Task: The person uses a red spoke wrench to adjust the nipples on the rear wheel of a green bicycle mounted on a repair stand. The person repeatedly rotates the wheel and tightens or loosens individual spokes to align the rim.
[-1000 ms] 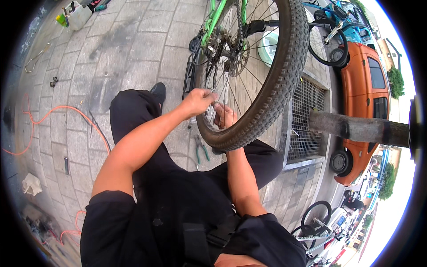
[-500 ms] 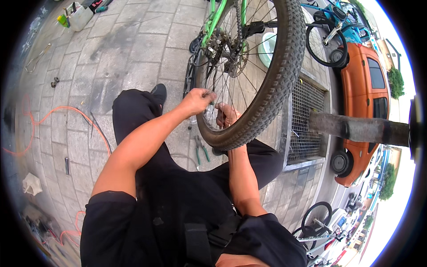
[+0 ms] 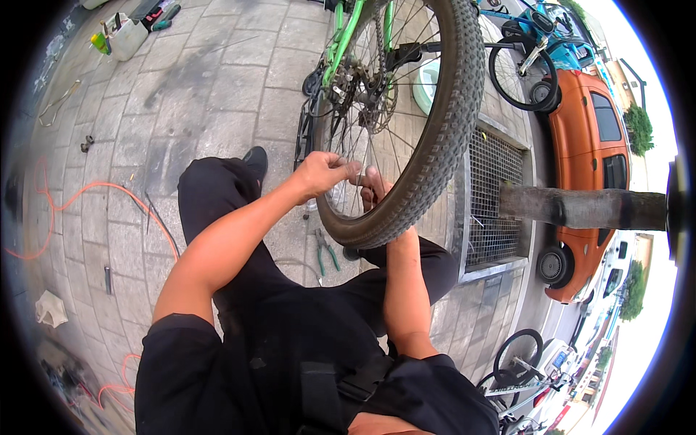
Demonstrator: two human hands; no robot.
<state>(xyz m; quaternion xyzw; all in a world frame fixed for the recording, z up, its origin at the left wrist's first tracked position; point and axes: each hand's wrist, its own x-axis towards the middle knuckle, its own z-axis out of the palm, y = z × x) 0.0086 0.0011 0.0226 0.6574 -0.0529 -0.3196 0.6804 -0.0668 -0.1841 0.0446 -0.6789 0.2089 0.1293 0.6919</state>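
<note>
A bicycle wheel (image 3: 453,138) with a knobbly black tyre stands upright before me, its thin spokes (image 3: 397,123) running to a hub with a disc and sprockets. It belongs to a green bicycle frame (image 3: 342,45). Among the spokes near the lower rim, my left hand (image 3: 324,174) has thumb and forefinger pinched together; whatever is between them is too small to name. Close beside it, my right hand (image 3: 373,190) reaches in from behind the tyre with curled fingers and a raised thumb. Its grip is partly hidden by rim and spokes. Green-handled pliers (image 3: 327,253) lie on the paving below the wheel.
An orange hose (image 3: 109,185) snakes over the paving at left. A white tool container (image 3: 129,40) stands at the far left. Right of the wheel are a pale basin (image 3: 426,88), a metal grate (image 3: 495,196) around a tree trunk (image 3: 580,206), and an orange car (image 3: 583,145).
My left hand has shifted slightly right, and its fingertips are now nearer the right thumb. My right thumb is raised more. The wheel sits slightly farther left in view.
</note>
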